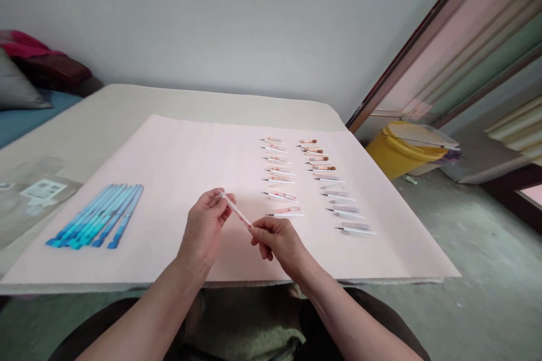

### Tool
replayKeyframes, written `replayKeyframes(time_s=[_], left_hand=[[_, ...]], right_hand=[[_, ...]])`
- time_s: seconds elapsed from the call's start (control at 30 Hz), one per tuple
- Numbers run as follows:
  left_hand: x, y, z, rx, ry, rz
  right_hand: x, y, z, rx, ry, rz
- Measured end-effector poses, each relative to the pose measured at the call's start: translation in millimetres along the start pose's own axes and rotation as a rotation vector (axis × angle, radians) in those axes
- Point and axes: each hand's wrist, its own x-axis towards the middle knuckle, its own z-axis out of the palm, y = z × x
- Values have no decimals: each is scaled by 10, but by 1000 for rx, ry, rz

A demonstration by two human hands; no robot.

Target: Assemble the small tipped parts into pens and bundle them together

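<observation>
A slim white pen with red marks (237,212) slants between my two hands above the pale pink sheet (190,163). My left hand (207,217) pinches its upper end. The fingers of my right hand (277,237) close on its lower end. To the right of the pen lies a column of white pens with red-patterned barrels (279,196), each beside a thin white stick with a dark tip. Farther right is a second column, with brown-topped pens (322,168) at the back and clear-grey ones (355,228) nearer me.
Several blue and teal pens (97,214) lie fanned at the sheet's left. Beyond them is a clear plastic bag with a white label (44,189). A yellow bucket (393,152) stands on the floor at right. A wall (212,22) rises behind the table.
</observation>
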Motion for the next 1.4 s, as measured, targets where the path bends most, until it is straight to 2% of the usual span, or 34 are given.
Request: replayKeyframes(time_s=[0.1,0.23,0.47,0.67,0.9,1.1,1.27,1.4], left_hand=[[6,-13,-5,21,8,-8],[16,-33,-10,-3,40,31],[-4,-18,26,-50,-5,51],[7,-57,-23,93,140,14],[28,-32,19,38,36,12],[78,-79,-38,93,126,-16],[41,-50,-45,70,53,-12],[30,-51,-25,106,103,-1]], right_hand=[[6,-2,11,-29,28,-7],[3,5,22,-14,-2,-21],[8,33,-4,73,-36,-18],[13,21,6,36,-20,-5],[25,59,25,242,-78,36],[42,57,48,186,-43,-10],[31,52,51,209,-55,33],[25,63,62,187,-55,5]])
